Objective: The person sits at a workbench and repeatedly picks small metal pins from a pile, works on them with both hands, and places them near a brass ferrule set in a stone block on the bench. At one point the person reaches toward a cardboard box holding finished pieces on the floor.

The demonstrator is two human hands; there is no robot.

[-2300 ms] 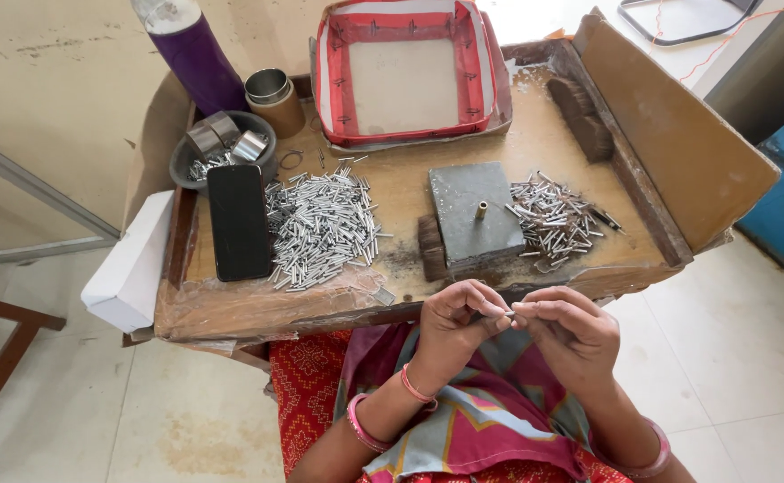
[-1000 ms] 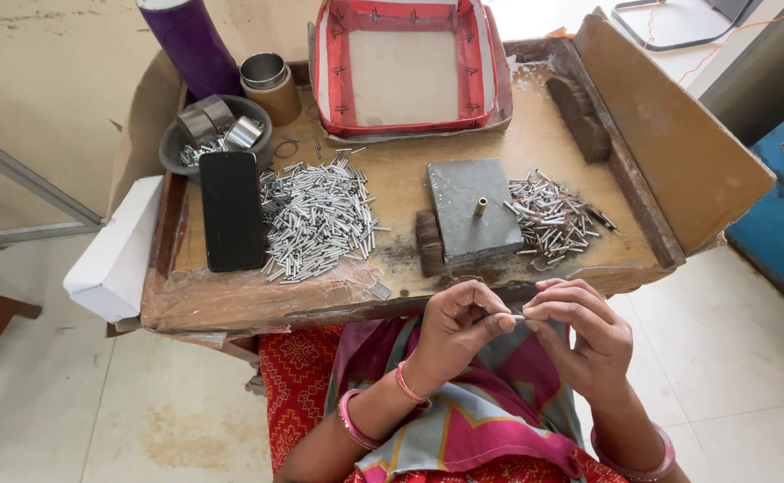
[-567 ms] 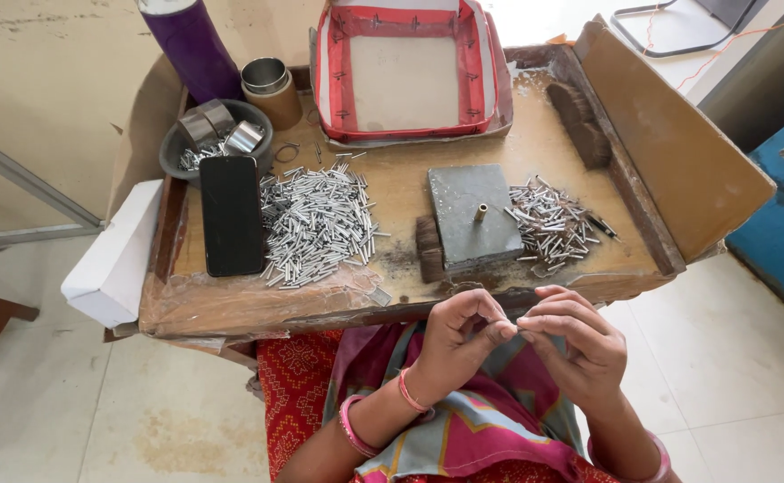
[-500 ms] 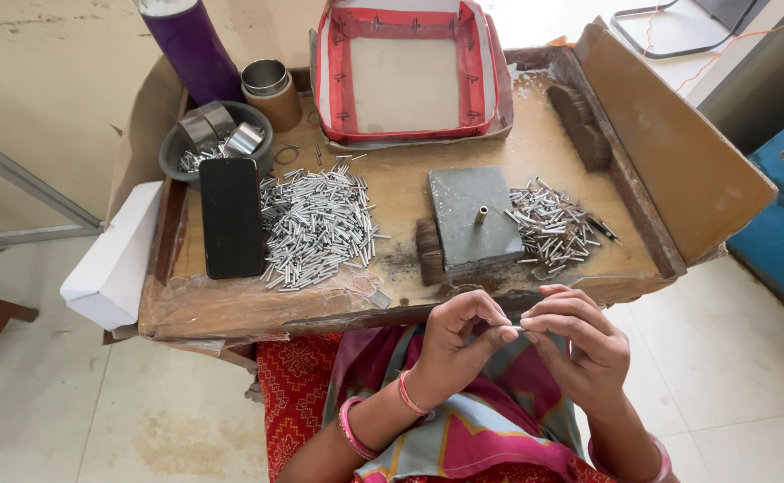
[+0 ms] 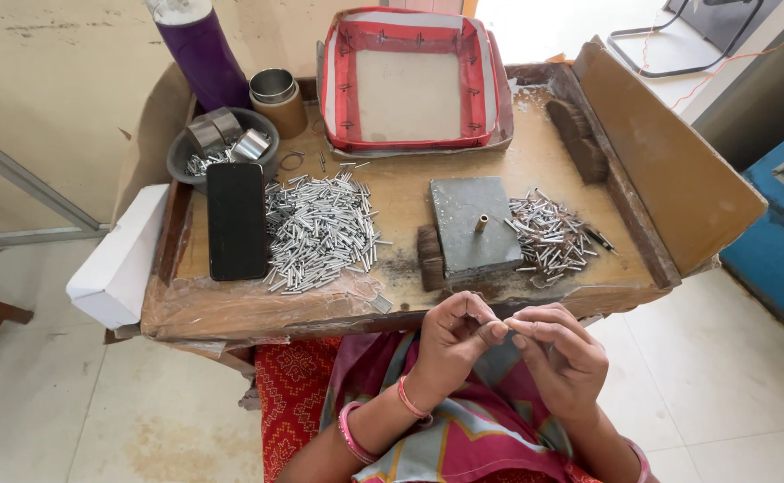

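- Both hands pinched together at the table's near edge: left hand [image 5: 453,344] and right hand [image 5: 560,356] meet fingertip to fingertip; whatever is nipped between them is too small to make out.
- Just beyond the grip: grey metal block [image 5: 475,226] with a short brass peg upright on it.
- Beyond and to the grip's left: big pile of small metal tubes [image 5: 319,233], beside a black phone [image 5: 236,220].
- Beyond and to its right: smaller pile of pieces [image 5: 549,237], probably the finished ones.
- Judging by pile sizes, most pieces are left to do.
- Far from the grip: empty red-edged tray [image 5: 410,79] and a grey bowl [image 5: 222,148] of parts.
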